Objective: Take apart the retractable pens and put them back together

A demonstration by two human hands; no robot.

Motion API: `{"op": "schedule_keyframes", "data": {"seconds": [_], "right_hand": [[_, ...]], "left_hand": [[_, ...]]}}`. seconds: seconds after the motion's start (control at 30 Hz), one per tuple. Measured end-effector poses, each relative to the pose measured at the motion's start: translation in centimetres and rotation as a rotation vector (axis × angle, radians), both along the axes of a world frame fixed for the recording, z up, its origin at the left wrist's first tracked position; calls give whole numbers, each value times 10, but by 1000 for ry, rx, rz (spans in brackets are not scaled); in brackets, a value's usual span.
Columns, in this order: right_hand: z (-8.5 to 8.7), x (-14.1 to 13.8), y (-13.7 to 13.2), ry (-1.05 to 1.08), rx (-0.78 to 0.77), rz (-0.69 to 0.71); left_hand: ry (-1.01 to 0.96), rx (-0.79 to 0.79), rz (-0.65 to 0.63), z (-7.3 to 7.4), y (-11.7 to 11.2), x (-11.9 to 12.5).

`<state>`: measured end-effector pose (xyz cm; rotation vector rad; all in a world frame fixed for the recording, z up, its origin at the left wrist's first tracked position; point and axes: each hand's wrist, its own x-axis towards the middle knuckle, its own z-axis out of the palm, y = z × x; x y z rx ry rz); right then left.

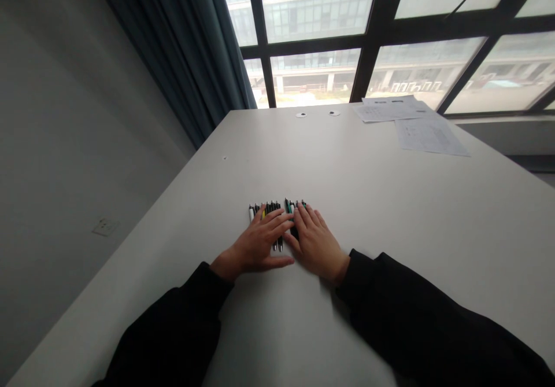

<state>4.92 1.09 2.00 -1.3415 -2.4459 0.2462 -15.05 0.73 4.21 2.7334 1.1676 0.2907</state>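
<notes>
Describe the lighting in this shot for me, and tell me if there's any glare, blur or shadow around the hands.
In the head view, the window glares and washes out the buildings outside, while the wall falls dim. Also in the head view, the left hand and right hand look slightly soft, and the right sleeve casts a faint shadow on the white table.

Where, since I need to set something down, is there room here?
The table has room between the pens and the papers, and right of the right hand. It's crowded at the pens, under the left hand and right hand.
</notes>
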Motion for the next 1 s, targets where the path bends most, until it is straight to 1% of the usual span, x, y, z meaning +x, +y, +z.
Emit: {"op": "schedule_keyframes", "data": {"seconds": [0.37,0.57,0.87,1.0], "right_hand": [[1,0,-2,-9,7,-13],[2,0,-2,-22,6,-28],[3,2,-2,-50,11,-11],[4,2,-2,-65,2,-5]], "left_hand": [[-44,10,-3,1,1,6],[-63,3,-8,0,2,9],[-106,38,-7,-1,5,15],[-112,53,-23,-2,4,12]]}}
